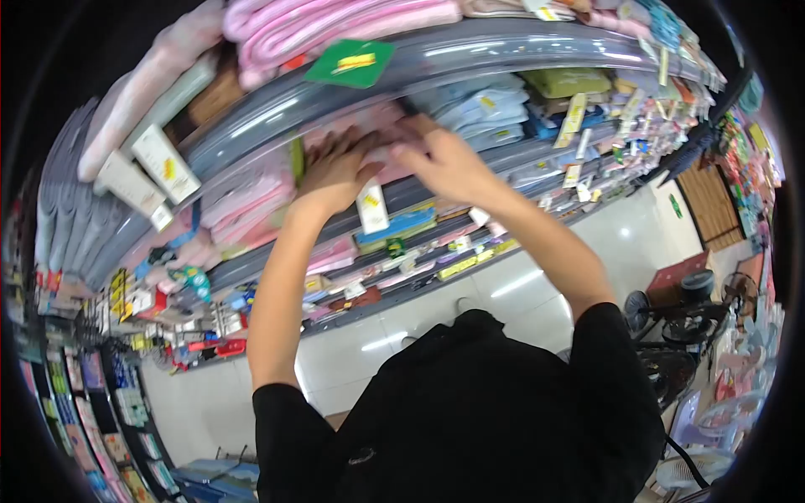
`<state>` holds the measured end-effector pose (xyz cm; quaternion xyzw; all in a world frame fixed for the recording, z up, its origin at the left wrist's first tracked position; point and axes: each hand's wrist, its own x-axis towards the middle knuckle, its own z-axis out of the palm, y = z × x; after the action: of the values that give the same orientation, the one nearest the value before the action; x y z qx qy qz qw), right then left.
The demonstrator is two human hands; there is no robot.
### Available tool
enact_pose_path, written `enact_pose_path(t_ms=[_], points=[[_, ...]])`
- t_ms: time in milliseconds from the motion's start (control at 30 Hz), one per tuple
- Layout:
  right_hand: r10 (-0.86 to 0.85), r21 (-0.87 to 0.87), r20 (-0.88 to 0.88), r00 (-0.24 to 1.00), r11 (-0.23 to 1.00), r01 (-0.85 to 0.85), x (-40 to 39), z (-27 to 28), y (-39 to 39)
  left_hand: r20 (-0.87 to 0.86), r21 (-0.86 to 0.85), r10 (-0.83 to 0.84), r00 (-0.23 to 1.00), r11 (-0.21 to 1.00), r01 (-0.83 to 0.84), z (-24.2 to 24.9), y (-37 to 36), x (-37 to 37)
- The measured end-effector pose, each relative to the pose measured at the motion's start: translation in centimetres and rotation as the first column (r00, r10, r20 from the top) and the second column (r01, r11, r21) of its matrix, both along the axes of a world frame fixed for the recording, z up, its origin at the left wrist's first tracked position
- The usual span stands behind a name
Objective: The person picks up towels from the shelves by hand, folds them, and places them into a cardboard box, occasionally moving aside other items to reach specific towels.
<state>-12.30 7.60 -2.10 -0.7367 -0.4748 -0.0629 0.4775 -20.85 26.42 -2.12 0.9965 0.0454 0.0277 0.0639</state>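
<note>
Both my hands reach into a shelf of folded textiles. My left hand (334,174) lies with fingers spread on a folded pink cloth (356,124). My right hand (444,159) is at the right side of that cloth, its fingertips near a pale piece; what they hold, if anything, is too small to tell. A white tag with a yellow sticker (371,207) hangs below, between my hands. Folded pink towels (251,194) lie left of my left hand, and light blue folded cloths (482,109) lie beyond my right hand.
Above runs a grey shelf edge (277,113) with a green card (352,63) and pink towels (335,25) over it. Lower shelves carry packaged goods (394,226). Fans (671,335) stand at the right on a tiled floor (503,285). Grey hanging items (71,201) are at the left.
</note>
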Motion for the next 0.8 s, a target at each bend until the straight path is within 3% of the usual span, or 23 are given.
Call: enact_pose_path(t_ms=[33, 67, 133, 233, 300, 367, 400, 533, 567, 600, 633, 667, 700, 800], points=[[0.055, 0.001, -0.216, 0.975, 0.998, -0.056, -0.1, 0.4, 0.1, -0.033, -0.060, -0.016, 0.999, 0.998, 0.014, 0.5, 0.7, 0.3], [0.041, -0.122, -0.273, 0.961, 0.990, -0.077, -0.1, 1.1, 0.0, -0.037, -0.051, 0.002, 0.999, 0.999, -0.004, 0.3, 1.8, 1.0], [0.031, -0.085, -0.299, 0.954, 0.995, -0.060, 0.7, -0.6, 0.4, 0.014, -0.122, -0.118, 0.993, 0.985, 0.119, -1.4, 3.5, 2.3], [0.013, -0.006, -0.356, 0.934, 1.000, -0.016, 1.7, -2.3, 1.4, 0.000, -0.121, -0.113, 0.994, 0.986, 0.113, -1.4, 3.8, 2.5], [0.008, 0.056, -0.493, 0.870, 0.998, 0.023, 1.6, -2.2, 1.7, 0.061, -0.087, -0.099, 0.993, 0.991, 0.104, -0.7, 3.9, 2.2], [0.009, 0.108, -0.510, 0.860, 0.993, 0.054, 1.3, -2.3, 1.8, -0.022, -0.415, -0.193, 0.981, 0.894, 0.167, 0.4, 5.0, 3.0], [0.012, 0.159, -0.526, 0.850, 0.984, 0.084, 1.2, -2.3, 1.8, 0.132, -0.440, -0.170, 0.976, 0.873, 0.212, 0.3, 5.1, 2.8], [-0.119, 0.129, -0.367, 0.923, 0.976, 0.176, 1.3, -1.6, 2.2, 0.083, -0.564, -0.081, 0.993, 0.818, 0.114, 1.4, 6.2, 3.3], [-0.013, 0.119, -0.632, 0.775, 0.986, 0.114, 1.6, -0.9, 2.3, 0.097, -0.557, -0.099, 0.990, 0.819, 0.137, 1.0, 6.1, 3.1], [0.083, 0.132, -0.834, 0.546, 0.990, 0.051, 1.7, -0.4, 2.5, 0.111, -0.547, -0.119, 0.987, 0.822, 0.161, 0.7, 5.9, 3.0], [0.092, 0.144, -0.830, 0.549, 0.988, 0.052, 1.5, 0.0, 2.8, 0.128, -0.534, -0.141, 0.982, 0.825, 0.187, 0.4, 5.7, 3.0], [0.177, 0.223, -0.916, 0.360, 0.971, 0.090, 1.2, 0.4, 3.4, 0.285, -0.455, -0.170, 0.943, 0.842, 0.290, -0.1, 4.7, 2.3], [0.268, 0.290, -0.951, 0.155, 0.946, 0.143, 1.0, 0.7, 3.7, 0.116, -0.509, -0.162, 0.980, 0.837, 0.199, 0.3, 4.5, 2.0], [0.269, 0.298, -0.936, 0.226, 0.949, 0.107, 0.8, 0.0, 4.4, 0.112, -0.589, -0.083, 0.990, 0.797, 0.134, 0.6, 3.0, -0.3]])
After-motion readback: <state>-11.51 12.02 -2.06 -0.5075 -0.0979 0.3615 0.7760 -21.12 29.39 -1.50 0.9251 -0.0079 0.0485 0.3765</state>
